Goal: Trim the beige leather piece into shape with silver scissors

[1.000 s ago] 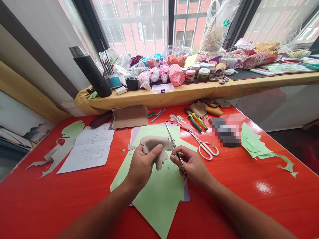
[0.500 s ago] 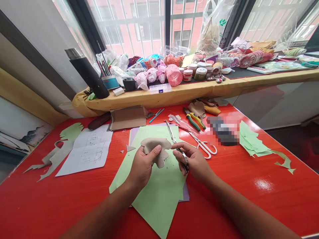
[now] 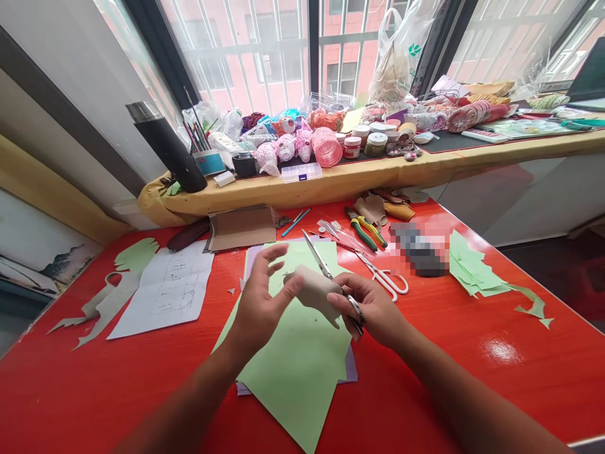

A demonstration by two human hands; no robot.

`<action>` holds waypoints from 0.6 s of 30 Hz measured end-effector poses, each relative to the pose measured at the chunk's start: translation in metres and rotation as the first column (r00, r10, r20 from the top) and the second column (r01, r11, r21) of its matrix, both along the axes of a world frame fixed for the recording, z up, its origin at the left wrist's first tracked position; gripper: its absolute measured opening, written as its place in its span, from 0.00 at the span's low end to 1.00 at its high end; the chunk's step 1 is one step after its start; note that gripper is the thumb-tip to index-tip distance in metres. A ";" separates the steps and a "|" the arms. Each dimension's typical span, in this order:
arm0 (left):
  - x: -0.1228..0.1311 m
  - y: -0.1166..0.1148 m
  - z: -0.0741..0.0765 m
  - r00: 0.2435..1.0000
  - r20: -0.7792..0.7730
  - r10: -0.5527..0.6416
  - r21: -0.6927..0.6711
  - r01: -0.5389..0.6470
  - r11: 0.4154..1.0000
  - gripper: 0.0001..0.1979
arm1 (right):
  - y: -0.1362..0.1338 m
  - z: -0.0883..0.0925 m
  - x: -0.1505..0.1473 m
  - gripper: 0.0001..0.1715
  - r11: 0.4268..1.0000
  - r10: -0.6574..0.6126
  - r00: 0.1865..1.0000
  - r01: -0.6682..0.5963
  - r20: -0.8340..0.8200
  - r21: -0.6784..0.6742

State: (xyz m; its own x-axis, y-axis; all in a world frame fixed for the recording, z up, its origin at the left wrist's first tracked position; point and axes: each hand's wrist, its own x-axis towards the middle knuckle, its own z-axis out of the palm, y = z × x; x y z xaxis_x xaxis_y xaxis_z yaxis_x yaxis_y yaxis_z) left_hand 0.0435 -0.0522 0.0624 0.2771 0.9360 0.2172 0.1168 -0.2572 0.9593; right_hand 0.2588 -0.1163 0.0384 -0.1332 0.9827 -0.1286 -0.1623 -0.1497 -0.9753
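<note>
My right hand (image 3: 371,309) is closed around metal scissors (image 3: 317,255), whose blades point up and away from me. Pinched in the same hand is a beige piece of leather-like material (image 3: 314,290) with a curved outline, its far end reaching left. My left hand (image 3: 265,299) has its fingers spread beside that end; the thumb overlaps its edge, and whether it touches I cannot tell. Beneath both hands lie green sheets (image 3: 295,372), with purple sheets (image 3: 350,366) showing under them.
White-handled scissors (image 3: 390,284) and green-yellow pliers (image 3: 366,230) lie behind my right hand. Green offcuts (image 3: 475,268) are at the right. A marked paper sheet (image 3: 165,290) and beige scraps (image 3: 106,302) lie left. A black flask (image 3: 170,151) and jars (image 3: 375,144) stand on the ledge.
My left hand has let go of the beige piece and spread its fingers, moving slightly left. The piece has turned and shifted right into my right hand, which still holds the scissors.
</note>
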 end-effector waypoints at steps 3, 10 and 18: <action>-0.005 -0.003 0.016 0.916 -0.237 -0.325 -0.029 0.328 0.944 0.18 | -0.004 0.001 -0.005 0.24 0.998 0.055 0.998 -0.055 0.001 -0.004; -0.004 -0.008 0.024 0.813 -0.454 -0.365 -0.002 0.409 0.913 0.15 | -0.007 -0.002 -0.009 0.21 0.999 0.037 0.999 -0.038 0.027 0.004; -0.001 -0.009 0.024 0.830 -0.376 -0.413 -0.303 0.311 0.901 0.14 | -0.005 -0.002 -0.010 0.21 0.999 -0.031 0.997 0.031 0.066 0.009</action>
